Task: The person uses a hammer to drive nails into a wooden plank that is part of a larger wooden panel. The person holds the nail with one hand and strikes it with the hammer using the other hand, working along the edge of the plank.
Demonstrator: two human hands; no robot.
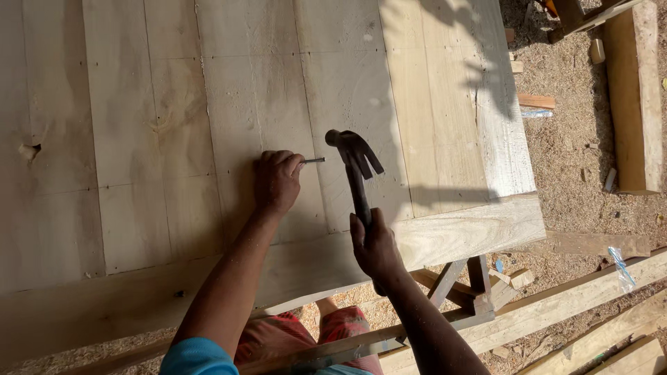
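My left hand (276,182) rests on a wide panel of pale wooden planks (167,125) and pinches a steel nail (314,160) that lies nearly level, its head pointing right. My right hand (376,246) grips the dark handle of a claw hammer (356,163). The hammer's head hangs just right of the nail, a small gap between them. The panel has a thicker frame board (458,232) along its near edge.
The panel sits on a wooden trestle (462,285) over ground covered in sawdust (573,139). Long timber boards (577,305) lie at the lower right, a thick beam (633,97) at the upper right. My knees in red patterned cloth (306,333) show below the panel.
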